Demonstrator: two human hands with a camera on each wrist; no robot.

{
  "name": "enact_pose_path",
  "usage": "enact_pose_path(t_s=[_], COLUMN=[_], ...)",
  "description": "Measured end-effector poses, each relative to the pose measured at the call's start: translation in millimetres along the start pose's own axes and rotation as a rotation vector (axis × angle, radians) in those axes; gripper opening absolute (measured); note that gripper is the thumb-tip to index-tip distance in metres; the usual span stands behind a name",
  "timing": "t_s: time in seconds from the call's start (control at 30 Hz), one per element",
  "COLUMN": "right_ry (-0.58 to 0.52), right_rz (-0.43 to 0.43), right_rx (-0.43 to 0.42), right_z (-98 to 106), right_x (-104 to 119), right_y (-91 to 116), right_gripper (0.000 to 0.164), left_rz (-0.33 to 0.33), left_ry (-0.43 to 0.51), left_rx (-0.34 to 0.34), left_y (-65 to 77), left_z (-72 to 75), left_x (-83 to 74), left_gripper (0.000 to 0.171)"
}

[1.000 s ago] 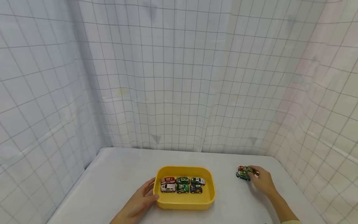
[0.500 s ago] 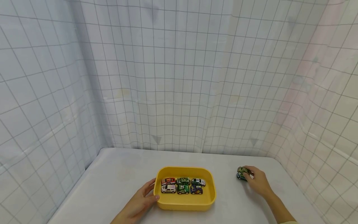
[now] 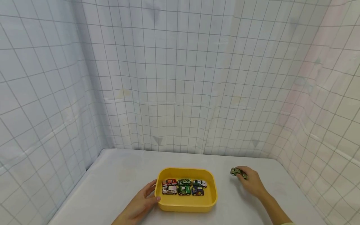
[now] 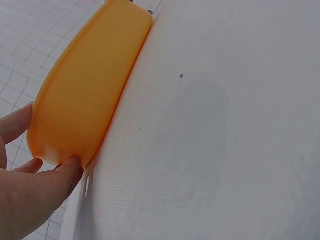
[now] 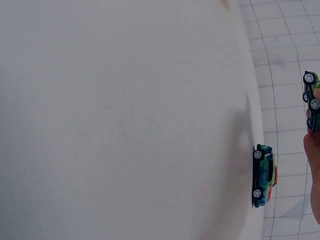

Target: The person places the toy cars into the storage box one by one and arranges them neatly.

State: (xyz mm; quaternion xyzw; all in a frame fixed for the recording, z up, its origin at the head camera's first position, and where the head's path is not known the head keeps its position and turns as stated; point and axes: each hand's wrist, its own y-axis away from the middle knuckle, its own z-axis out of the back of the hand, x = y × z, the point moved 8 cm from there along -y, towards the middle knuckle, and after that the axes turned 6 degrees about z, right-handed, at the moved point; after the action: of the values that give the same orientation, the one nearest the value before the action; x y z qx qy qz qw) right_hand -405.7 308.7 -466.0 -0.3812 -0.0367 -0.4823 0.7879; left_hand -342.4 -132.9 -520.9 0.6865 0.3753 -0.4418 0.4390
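My right hand [image 3: 251, 182] pinches a green camouflage toy car [image 3: 234, 171] above the right side of the table. In the right wrist view that car [image 5: 311, 100] shows its wheels, partly cut off by the frame edge. A blue-green toy car [image 5: 263, 176] stands on the table below, with a bit of a red one [image 5: 275, 175] behind it; my hand hides both in the head view. My left hand [image 3: 141, 200] grips the left end of a yellow plastic box [image 3: 185, 207], its thumb at the near corner.
Inside the box, toy cars stand in two rows: orange-red [image 3: 169, 182], green [image 3: 184, 182] and white-green [image 3: 199, 183] behind; white [image 3: 169, 190], green-white [image 3: 184, 190] and purple [image 3: 197, 191] in front. Grid-patterned curtains [image 3: 180, 93] enclose the white table [image 3: 126, 172].
My right hand has taken the green camouflage car off the spot with the other loose cars and carried it left. The left hand still holds the box in place.
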Motion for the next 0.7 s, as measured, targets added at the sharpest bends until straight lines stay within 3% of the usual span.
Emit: enact_pose_path(t_s=[0.27,0.7], right_ry=[0.006,-0.05], right_rz=[0.049,0.14], right_rx=[0.02,0.069], right_z=[-12.7,-32.6], right_x=[18.3,70.4], right_y=[-5.5,-18.3], right_gripper=[0.028,0.025], left_rz=[0.006,-0.001], left_ry=[0.004,0.006], left_rx=[0.002,0.001], left_y=[-0.5,-1.0], left_z=[-0.2,-0.3], left_x=[0.4,-0.3], left_gripper=[0.094,0.094])
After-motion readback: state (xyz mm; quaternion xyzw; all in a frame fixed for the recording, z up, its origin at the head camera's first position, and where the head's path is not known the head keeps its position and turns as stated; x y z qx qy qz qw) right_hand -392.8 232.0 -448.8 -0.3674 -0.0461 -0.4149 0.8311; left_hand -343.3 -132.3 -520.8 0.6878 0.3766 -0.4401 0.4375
